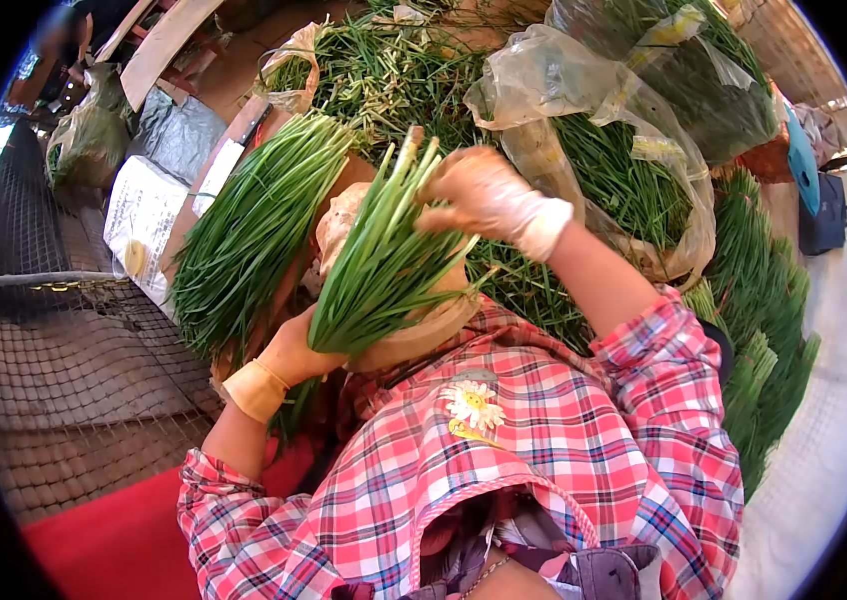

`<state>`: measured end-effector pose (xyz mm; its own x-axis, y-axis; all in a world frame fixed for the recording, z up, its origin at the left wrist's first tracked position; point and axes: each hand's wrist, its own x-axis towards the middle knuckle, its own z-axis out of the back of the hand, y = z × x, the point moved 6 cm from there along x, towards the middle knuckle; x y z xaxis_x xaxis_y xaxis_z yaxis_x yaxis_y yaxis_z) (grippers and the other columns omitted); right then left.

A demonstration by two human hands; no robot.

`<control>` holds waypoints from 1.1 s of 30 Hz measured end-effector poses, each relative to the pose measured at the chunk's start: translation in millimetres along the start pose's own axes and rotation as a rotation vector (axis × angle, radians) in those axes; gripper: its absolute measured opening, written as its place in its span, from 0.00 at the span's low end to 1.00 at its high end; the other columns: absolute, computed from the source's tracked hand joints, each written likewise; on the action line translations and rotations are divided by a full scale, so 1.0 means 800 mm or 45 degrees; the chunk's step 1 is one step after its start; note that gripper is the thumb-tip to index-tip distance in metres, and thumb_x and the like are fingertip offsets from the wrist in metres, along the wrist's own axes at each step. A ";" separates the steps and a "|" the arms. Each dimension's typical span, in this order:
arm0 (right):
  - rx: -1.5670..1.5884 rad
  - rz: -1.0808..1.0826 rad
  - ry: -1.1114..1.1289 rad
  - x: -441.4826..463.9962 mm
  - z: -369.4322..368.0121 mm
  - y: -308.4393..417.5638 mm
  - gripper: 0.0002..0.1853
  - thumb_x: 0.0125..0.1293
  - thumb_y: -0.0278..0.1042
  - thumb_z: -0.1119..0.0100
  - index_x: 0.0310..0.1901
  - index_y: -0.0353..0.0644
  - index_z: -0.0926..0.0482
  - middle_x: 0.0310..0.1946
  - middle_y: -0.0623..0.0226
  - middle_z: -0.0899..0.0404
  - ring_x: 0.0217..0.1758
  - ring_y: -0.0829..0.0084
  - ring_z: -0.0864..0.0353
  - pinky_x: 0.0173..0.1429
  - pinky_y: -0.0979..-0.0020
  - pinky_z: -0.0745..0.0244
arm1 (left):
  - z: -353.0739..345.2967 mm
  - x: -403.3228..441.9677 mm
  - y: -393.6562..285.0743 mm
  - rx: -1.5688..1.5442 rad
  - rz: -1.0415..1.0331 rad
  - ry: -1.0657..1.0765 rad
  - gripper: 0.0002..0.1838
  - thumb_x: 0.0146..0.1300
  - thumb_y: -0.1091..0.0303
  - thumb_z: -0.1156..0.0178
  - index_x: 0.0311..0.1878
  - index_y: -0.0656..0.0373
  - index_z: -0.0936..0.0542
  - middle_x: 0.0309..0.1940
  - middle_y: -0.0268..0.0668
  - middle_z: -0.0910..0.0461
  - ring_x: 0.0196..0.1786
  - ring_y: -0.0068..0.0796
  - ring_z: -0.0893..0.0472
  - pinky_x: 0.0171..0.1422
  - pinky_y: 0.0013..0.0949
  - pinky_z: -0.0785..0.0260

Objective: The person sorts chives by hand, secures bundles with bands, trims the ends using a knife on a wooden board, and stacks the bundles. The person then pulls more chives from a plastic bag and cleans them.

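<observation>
My left hand (299,345) is closed on a bunch of garlic chives (384,250), which hides most of its fingers. The bunch slants across my lap, pale stem ends up and green leaf tips down. Beside its stems, my right hand (489,195), in a thin pale glove, has loosely curled fingers with a gap between thumb and fingers; nothing shows in it. A larger pile of chives (259,215) lies just left of the bunch. Behind the bunch is a pale, crumpled shape (341,215) that I cannot make out.
A knife (219,175) lies beyond the left pile. Loose cut greens (399,85) cover the area ahead. An opened clear plastic bag (544,80) with chives stands at the right, with more bundles (759,270) past it. Netting (84,370) spreads at the left.
</observation>
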<state>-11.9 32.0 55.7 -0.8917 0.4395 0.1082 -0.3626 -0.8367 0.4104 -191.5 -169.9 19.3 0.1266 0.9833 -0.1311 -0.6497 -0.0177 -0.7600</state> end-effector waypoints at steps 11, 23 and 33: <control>-0.655 -0.939 0.596 -0.114 -0.033 -0.179 0.14 0.63 0.42 0.49 0.44 0.47 0.17 0.38 0.59 0.17 0.38 0.60 0.17 0.45 0.63 0.24 | -0.003 -0.022 -0.008 -0.677 0.776 0.294 0.28 0.47 0.69 0.31 0.53 0.63 0.28 0.30 0.37 0.20 0.21 0.26 0.22 0.23 0.27 0.29; 0.430 -0.054 -0.196 -0.046 -0.050 0.083 0.19 0.59 0.50 0.39 0.30 0.39 0.21 0.24 0.62 0.20 0.26 0.67 0.20 0.33 0.68 0.26 | -0.032 -0.009 -0.023 -0.903 0.651 0.067 0.28 0.44 0.73 0.29 0.51 0.63 0.27 0.33 0.36 0.20 0.22 0.25 0.23 0.20 0.28 0.31; 1.061 0.290 -0.102 -0.133 0.046 0.001 0.14 0.67 0.40 0.45 0.44 0.36 0.22 0.26 0.63 0.21 0.22 0.75 0.23 0.26 0.73 0.26 | -0.039 -0.003 -0.019 -1.289 0.776 0.289 0.27 0.39 0.70 0.30 0.47 0.65 0.24 0.29 0.37 0.21 0.18 0.24 0.26 0.19 0.23 0.35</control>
<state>92.3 -3.5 77.6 -0.8853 0.3385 0.3189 0.1670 -0.4084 0.8974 -158.7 -177.4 11.1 0.1985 0.7111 -0.6745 0.2214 -0.7030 -0.6759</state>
